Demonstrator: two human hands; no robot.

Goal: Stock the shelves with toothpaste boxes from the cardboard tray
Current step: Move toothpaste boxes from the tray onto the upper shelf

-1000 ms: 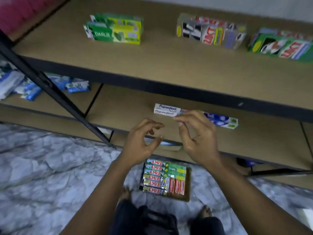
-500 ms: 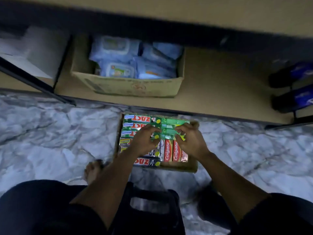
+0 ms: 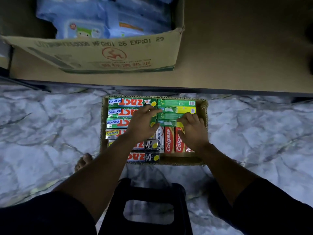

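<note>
Left hand (image 3: 144,123) and right hand (image 3: 192,131) had fingers curled round the 2 ends of a green toothpaste box (image 3: 169,123) near the far right corner of the cardboard tray (image 3: 184,160); packed tight, it risked snagging and dragging neighbouring boxes (image 3: 169,139) up.

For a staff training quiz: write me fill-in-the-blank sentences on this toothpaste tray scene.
The tray sits on the ____, in front of the shelf.
The red boxes read ____.
The right hand curls its fingers on a box coloured ____.
The carton on the shelf holds ____ packs.
Missing: floor; Colgate; green; blue.
</note>
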